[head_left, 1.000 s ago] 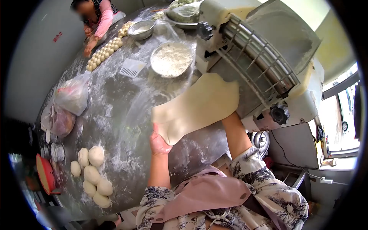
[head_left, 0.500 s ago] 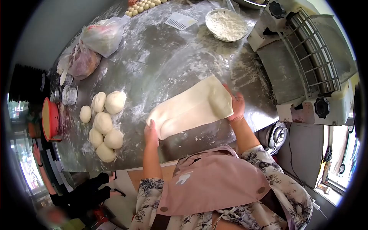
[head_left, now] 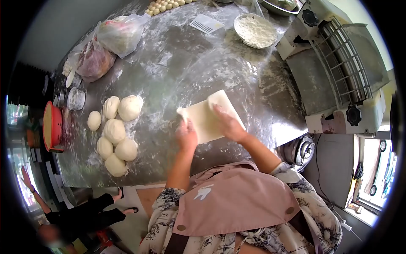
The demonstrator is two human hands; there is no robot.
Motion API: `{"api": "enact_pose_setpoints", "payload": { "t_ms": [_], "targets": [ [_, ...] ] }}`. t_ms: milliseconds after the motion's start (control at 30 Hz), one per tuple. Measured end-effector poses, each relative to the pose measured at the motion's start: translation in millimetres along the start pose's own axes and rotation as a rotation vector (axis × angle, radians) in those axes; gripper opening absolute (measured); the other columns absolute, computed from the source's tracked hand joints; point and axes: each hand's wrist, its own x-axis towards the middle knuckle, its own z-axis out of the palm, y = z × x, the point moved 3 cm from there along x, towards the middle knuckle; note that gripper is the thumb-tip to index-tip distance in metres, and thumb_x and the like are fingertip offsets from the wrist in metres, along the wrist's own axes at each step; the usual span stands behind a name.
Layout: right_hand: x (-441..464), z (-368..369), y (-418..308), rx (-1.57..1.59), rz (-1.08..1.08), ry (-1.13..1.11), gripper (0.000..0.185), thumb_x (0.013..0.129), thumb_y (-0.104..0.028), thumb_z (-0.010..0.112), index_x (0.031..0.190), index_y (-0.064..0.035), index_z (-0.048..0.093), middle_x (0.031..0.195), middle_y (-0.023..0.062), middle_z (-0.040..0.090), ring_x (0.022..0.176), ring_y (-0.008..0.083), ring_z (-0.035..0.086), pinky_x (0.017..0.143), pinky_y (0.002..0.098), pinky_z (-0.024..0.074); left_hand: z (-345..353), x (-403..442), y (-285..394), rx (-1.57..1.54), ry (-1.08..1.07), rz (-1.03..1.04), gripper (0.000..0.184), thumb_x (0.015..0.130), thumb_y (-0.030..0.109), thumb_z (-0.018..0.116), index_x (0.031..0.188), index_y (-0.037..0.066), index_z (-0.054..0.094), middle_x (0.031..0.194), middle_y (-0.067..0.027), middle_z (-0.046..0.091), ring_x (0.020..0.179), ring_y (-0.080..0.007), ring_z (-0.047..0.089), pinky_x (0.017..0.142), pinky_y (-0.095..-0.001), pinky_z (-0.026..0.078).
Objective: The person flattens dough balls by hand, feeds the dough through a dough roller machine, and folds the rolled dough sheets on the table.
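Observation:
A sheet of pale dough (head_left: 205,122) lies on the floured metal table (head_left: 169,84), its two ends folded inward. My left hand (head_left: 186,134) is at its left end, the fingers partly blurred against the dough's edge. On the folded right part rests my right hand (head_left: 228,123), blurred by motion, so its finger shape is unclear. Several round dough balls (head_left: 114,131) sit on the table to the left of my hands.
A roller machine (head_left: 344,59) stands at the right. Farther back are a bowl of flour (head_left: 255,30), a white slotted scraper (head_left: 207,23) and small dough pieces (head_left: 163,6). Filled plastic bags (head_left: 120,36) and a red container (head_left: 52,126) are left. Another person (head_left: 84,216) is beyond the table's lower-left edge.
The dough sheet came away from the machine onto the table, and its ends were folded inward. My hands moved closer together. The view shifted downward and left.

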Motion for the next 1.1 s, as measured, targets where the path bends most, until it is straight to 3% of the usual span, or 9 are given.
{"api": "enact_pose_setpoints", "payload": {
  "t_ms": [100,200,333,367,500,567,767,900,1100],
  "targets": [
    [1,7,-13,-0.027,0.110,-0.017,0.070,0.083,-0.008,0.056,0.145,0.0031,0.027,0.149,0.0265,0.027,0.142,0.0341,0.022,0.116,0.0363,0.0182,24,-9,30,0.034,-0.228,0.124,0.047,0.092,0.025,0.056,0.129,-0.005,0.050,0.089,-0.0208,0.067,0.079,-0.0346,0.066,0.071,-0.0407,0.052],
    [-7,-23,-20,-0.008,0.241,0.089,0.065,0.085,-0.014,0.061,0.143,-0.0018,0.033,0.143,0.0243,0.039,0.135,0.0326,0.037,0.110,0.0364,0.0296,39,-8,15,-0.389,-0.552,-0.160,0.045,0.091,0.020,0.058,0.129,-0.003,0.050,0.089,-0.0192,0.067,0.076,-0.0301,0.066,0.066,-0.0379,0.051],
    [-18,-67,7,-0.182,0.354,0.327,0.050,0.086,-0.015,0.061,0.132,-0.0018,0.046,0.134,0.0230,0.049,0.127,0.0345,0.045,0.105,0.0390,0.0363,8,21,9,0.048,-0.093,0.182,0.041,0.090,0.018,0.060,0.127,0.001,0.053,0.087,-0.0146,0.065,0.073,-0.0278,0.064,0.065,-0.0380,0.051],
    [-17,-71,16,-0.226,0.361,0.367,0.046,0.086,-0.015,0.061,0.128,-0.0015,0.050,0.133,0.0225,0.050,0.126,0.0350,0.046,0.104,0.0397,0.0374,6,26,8,0.098,-0.048,0.178,0.053,0.086,0.020,0.064,0.134,0.004,0.046,0.108,-0.0175,0.060,0.095,-0.0303,0.059,0.082,-0.0424,0.047],
    [33,-56,4,-0.416,0.104,0.287,0.039,0.086,-0.021,0.061,0.118,0.0005,0.054,0.114,0.0231,0.060,0.107,0.0407,0.056,0.093,0.0453,0.0447,18,6,38,0.395,-0.142,0.486,0.072,0.082,0.032,0.066,0.142,0.006,0.035,0.141,-0.0192,0.037,0.130,-0.0372,0.035,0.106,-0.0519,0.026],
    [65,-40,1,-0.456,-0.078,0.226,0.038,0.087,-0.026,0.060,0.115,-0.0005,0.055,0.112,0.0224,0.061,0.106,0.0398,0.057,0.091,0.0453,0.0454,34,-21,45,0.468,-0.199,0.634,0.074,0.082,0.036,0.065,0.142,0.006,0.035,0.144,-0.0175,0.035,0.131,-0.0359,0.034,0.107,-0.0530,0.026],
    [122,-4,11,-0.730,0.000,-0.429,0.061,0.078,-0.054,0.064,0.117,-0.0071,0.057,0.107,0.0215,0.063,0.101,0.0369,0.060,0.085,0.0452,0.0486,41,-43,34,0.547,-0.360,0.768,0.077,0.080,0.043,0.065,0.141,0.005,0.038,0.146,-0.0145,0.035,0.133,-0.0328,0.035,0.107,-0.0543,0.025],
    [136,1,14,-0.732,0.095,-0.687,0.054,0.069,-0.053,0.071,0.099,-0.0092,0.066,0.095,0.0158,0.067,0.089,0.0362,0.063,0.077,0.0466,0.0500,35,-40,33,0.464,-0.361,0.814,0.076,0.078,0.041,0.067,0.139,0.006,0.041,0.143,-0.0138,0.041,0.132,-0.0329,0.038,0.106,-0.0535,0.026],
    [123,-1,22,-0.493,-0.345,-0.482,0.043,0.079,-0.053,0.062,0.095,-0.0131,0.064,0.089,0.0116,0.065,0.083,0.0344,0.063,0.072,0.0464,0.0506,33,-42,29,0.422,-0.306,0.822,0.072,0.078,0.040,0.067,0.138,0.008,0.044,0.141,-0.0131,0.043,0.130,-0.0334,0.041,0.104,-0.0545,0.028]
  ]
}}
